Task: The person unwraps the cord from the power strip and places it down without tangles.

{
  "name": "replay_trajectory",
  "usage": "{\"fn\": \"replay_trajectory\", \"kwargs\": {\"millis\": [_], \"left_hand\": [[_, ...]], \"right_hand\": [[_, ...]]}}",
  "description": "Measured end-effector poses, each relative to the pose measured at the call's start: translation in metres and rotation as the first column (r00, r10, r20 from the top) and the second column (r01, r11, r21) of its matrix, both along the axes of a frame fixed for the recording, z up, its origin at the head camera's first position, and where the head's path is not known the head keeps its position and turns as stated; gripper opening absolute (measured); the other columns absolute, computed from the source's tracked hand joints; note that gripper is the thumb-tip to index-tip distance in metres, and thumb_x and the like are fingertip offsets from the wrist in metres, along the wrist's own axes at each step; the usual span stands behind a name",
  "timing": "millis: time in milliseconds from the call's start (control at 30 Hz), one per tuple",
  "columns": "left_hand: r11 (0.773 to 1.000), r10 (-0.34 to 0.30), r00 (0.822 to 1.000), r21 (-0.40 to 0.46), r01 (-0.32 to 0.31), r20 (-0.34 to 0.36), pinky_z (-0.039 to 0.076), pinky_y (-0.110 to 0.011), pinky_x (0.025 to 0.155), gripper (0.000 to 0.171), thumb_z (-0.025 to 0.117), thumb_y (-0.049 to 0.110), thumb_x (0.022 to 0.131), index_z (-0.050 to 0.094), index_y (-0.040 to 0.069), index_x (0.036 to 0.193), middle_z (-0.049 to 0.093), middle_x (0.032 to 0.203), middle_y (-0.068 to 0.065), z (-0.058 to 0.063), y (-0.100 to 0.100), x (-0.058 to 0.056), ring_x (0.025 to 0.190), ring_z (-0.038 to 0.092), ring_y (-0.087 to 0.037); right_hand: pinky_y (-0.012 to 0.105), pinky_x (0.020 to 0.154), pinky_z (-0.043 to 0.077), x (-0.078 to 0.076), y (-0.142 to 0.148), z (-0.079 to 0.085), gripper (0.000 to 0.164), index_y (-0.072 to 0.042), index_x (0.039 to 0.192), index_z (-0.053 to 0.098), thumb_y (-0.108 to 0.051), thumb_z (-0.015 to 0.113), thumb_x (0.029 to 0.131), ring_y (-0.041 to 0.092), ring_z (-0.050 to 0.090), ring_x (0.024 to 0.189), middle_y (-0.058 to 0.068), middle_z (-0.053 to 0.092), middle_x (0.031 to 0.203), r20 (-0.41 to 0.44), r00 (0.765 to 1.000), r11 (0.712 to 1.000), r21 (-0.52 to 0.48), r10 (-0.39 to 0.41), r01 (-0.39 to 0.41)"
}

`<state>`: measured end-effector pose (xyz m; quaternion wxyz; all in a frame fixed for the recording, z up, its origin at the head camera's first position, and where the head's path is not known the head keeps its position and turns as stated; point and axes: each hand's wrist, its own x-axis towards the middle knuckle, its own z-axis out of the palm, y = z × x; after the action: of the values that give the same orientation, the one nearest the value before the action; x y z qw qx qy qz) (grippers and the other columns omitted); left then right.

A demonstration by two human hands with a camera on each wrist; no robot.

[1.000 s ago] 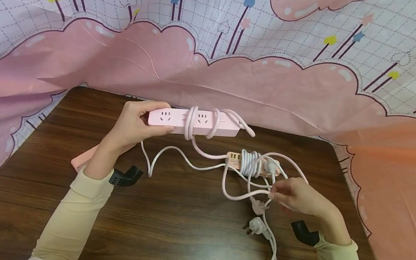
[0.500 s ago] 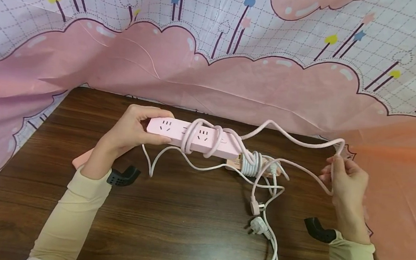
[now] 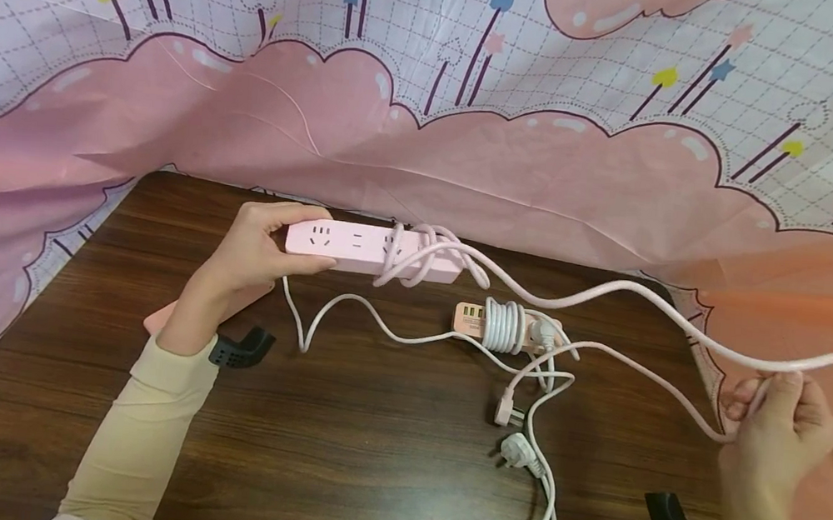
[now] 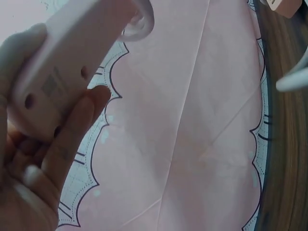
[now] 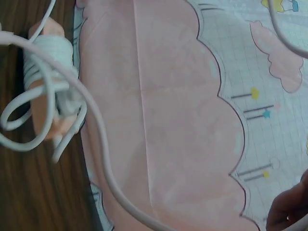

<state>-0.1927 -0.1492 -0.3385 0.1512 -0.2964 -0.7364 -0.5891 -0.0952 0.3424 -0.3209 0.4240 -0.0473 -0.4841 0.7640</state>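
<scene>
My left hand [image 3: 256, 244] grips one end of a pink power strip [image 3: 353, 246], thumb on the near side and fingers on the far side, above the table. A few turns of its pink cord [image 3: 617, 286] wrap the strip's other end. From there the cord runs out to my right hand [image 3: 779, 437], which pinches it past the table's right edge. The cord's tail comes back over the table to a pink plug [image 3: 504, 411]. In the left wrist view the strip's underside [image 4: 62, 62] faces the camera, with round holes and a label.
A peach power strip [image 3: 469, 319] wrapped in white cord lies at the back right of the dark wooden table [image 3: 338, 453]. A white plug [image 3: 518, 451] lies in front of it. Another pink block [image 3: 162, 319] lies partly behind my left forearm. A patterned curtain [image 3: 471, 165] encloses the back and sides.
My right hand has moved far right and slightly down, drawing out a longer length of pink cord. Fewer slack loops hang near the strip. My left hand keeps its grip and shifts slightly.
</scene>
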Motion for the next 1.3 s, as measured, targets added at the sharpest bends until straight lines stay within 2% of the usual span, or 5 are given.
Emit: {"fn": "replay_trajectory", "kwargs": {"millis": [200, 467, 600, 1000, 1300], "left_hand": [[0.986, 0.156, 0.985, 0.070, -0.151, -0.076, 0.045, -0.015, 0.052, 0.039, 0.080, -0.015, 0.059, 0.068, -0.009, 0.095, 0.066, 0.082, 0.009, 0.001, -0.010, -0.004, 0.061, 0.055, -0.005], [0.981, 0.177, 0.980, 0.099, -0.168, -0.092, 0.045, -0.015, 0.051, 0.037, 0.077, -0.018, 0.059, 0.067, -0.011, 0.094, 0.066, 0.082, 0.010, 0.012, -0.016, 0.000, 0.061, 0.055, -0.005], [0.982, 0.171, 0.981, 0.099, -0.162, -0.090, 0.044, -0.015, 0.052, 0.036, 0.077, -0.018, 0.059, 0.067, -0.011, 0.093, 0.066, 0.083, 0.010, 0.014, -0.015, 0.002, 0.062, 0.054, -0.006], [0.986, 0.156, 0.984, 0.080, -0.149, -0.084, 0.044, -0.016, 0.053, 0.037, 0.079, -0.016, 0.059, 0.068, -0.008, 0.094, 0.065, 0.082, 0.010, 0.015, -0.007, 0.003, 0.063, 0.053, -0.008], [0.987, 0.149, 0.983, 0.070, -0.142, -0.109, 0.045, -0.016, 0.053, 0.038, 0.079, -0.016, 0.059, 0.068, -0.009, 0.095, 0.065, 0.084, 0.011, 0.012, -0.007, 0.002, 0.062, 0.054, -0.008]], "right_hand": [[0.020, 0.033, 0.027, 0.027, 0.023, -0.017, 0.023, 0.012, 0.077, 0.054, 0.001, 0.046, 0.095, 0.013, 0.038, 0.038, 0.009, 0.047, 0.050, 0.157, 0.974, 0.907, 0.365, 0.162, -0.209], [0.021, 0.048, 0.046, 0.047, 0.064, -0.048, 0.032, -0.001, 0.090, 0.062, 0.022, 0.041, 0.088, 0.007, 0.053, 0.055, 0.000, 0.057, 0.067, 0.507, 0.806, 0.314, 0.746, 0.304, -0.587], [0.023, 0.046, 0.042, 0.048, 0.069, -0.057, 0.032, -0.011, 0.093, 0.063, 0.016, 0.047, 0.089, 0.009, 0.049, 0.055, -0.003, 0.054, 0.067, 0.655, 0.718, 0.111, 0.716, 0.236, -0.690], [0.025, 0.044, 0.044, 0.039, 0.060, -0.098, 0.015, -0.010, 0.093, 0.067, 0.002, 0.059, 0.088, 0.002, 0.049, 0.055, -0.008, 0.055, 0.067, 0.774, 0.596, -0.082, 0.622, 0.214, -0.779], [0.022, 0.047, 0.039, 0.035, 0.051, -0.114, 0.010, -0.005, 0.088, 0.065, 0.004, 0.062, 0.085, -0.003, 0.049, 0.063, -0.005, 0.060, 0.070, 0.786, 0.577, -0.095, 0.607, 0.222, -0.789]]}}
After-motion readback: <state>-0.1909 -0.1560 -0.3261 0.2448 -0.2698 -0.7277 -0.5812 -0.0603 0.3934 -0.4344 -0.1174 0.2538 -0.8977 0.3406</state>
